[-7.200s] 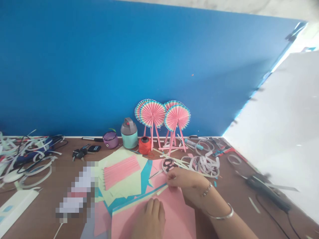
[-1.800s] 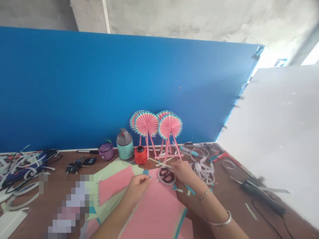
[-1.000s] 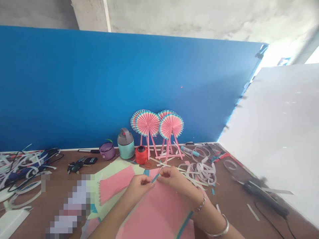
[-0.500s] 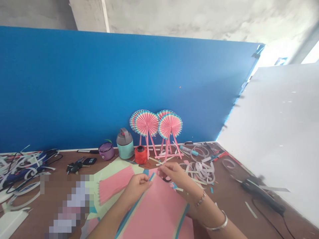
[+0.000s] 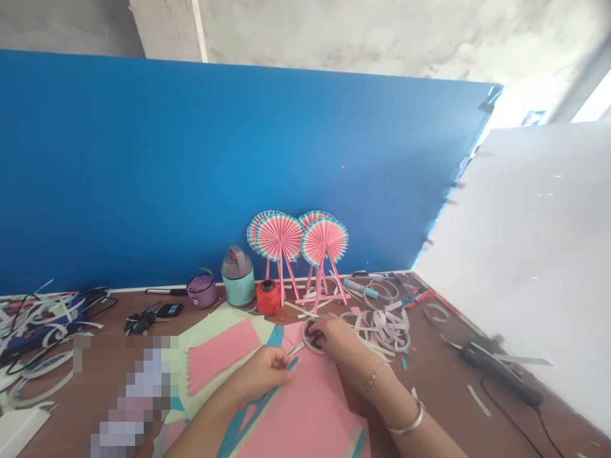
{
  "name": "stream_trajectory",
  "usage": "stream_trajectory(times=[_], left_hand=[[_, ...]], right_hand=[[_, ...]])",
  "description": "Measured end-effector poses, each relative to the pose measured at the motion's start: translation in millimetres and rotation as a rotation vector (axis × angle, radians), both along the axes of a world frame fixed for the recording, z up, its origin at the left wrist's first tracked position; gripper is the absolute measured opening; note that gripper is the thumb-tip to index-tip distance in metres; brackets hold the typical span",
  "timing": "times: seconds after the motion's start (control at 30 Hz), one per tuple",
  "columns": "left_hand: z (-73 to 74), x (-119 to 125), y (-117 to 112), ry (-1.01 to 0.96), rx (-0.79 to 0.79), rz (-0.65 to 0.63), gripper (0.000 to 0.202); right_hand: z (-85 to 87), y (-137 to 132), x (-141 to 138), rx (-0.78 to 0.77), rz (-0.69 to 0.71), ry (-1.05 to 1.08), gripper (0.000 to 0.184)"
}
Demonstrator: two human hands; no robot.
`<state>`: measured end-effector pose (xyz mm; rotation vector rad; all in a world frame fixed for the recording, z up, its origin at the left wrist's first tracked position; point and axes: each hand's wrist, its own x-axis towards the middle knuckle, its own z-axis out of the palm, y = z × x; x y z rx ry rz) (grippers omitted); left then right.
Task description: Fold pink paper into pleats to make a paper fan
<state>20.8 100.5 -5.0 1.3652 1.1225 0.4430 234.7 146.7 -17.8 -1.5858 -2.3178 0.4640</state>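
Pink, blue-edged sheet lies in front of the red spool, edge pinched in the left hand, while the right hand, grip closure undeterminable, touches scissors right of that spool: apparently tool pick-up, next requiring a firm hold.

"What colour is the large sheet?"
"Pink, edged with pale yellow and blue stripes."
"And the paper fans?"
"Pink pleats, then a pale yellow ring, with blue rims."
"The pleated paper?"
"Pink; the loose sheets, pale green."
"The flask?"
"Turquoise below, grey above, one red spot."
"The spool?"
"Red, dark on top."
"And the desk?"
"Brown; the partition, plain blue."
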Motion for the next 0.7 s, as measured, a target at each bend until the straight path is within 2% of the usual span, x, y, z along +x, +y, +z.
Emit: stream_trajectory(times=[0.13, 0.2, 0.27, 0.43, 0.57, 0.63, 0.7], left_hand=[[0.8, 1.4, -3.6, 0.007, -0.017, -0.075, 0.023], [2.1, 2.5, -5.3, 0.035, -0.030, -0.094, 0.024], [4.2, 3.8, -6.9, 0.062, -0.044, -0.106, 0.025], [8.7, 6.0, -9.4, 0.077, -0.044, -0.109, 0.026], [5.2, 4.6, -7.9, 0.056, -0.018, -0.075, 0.034], [1.8, 3.2, -5.8, 0.047, -0.009, -0.055, 0.034], [-0.2, 2.3, -3.4, 0.032, -0.012, -0.015, 0.032]], right_hand=[[9.8, -8.7, -4.8, 0.032, -0.025, -0.031, 0.025], [16.2, -14.6, -9.4, 0.018, 0.024, -0.120, 0.013], [21.9, -19.1, -12.8, -0.010, 0.008, -0.233, 0.010], [34.4, -21.1, -1.9, -0.027, -0.156, -0.301, 0.010], [42.2, -18.3, 13.1, -0.009, -0.280, -0.318, 0.012], [42.3, -16.2, 12.7, 0.016, -0.256, -0.298, 0.016], [38.4, -14.3, 6.1, 0.031, -0.141, -0.252, 0.022]])
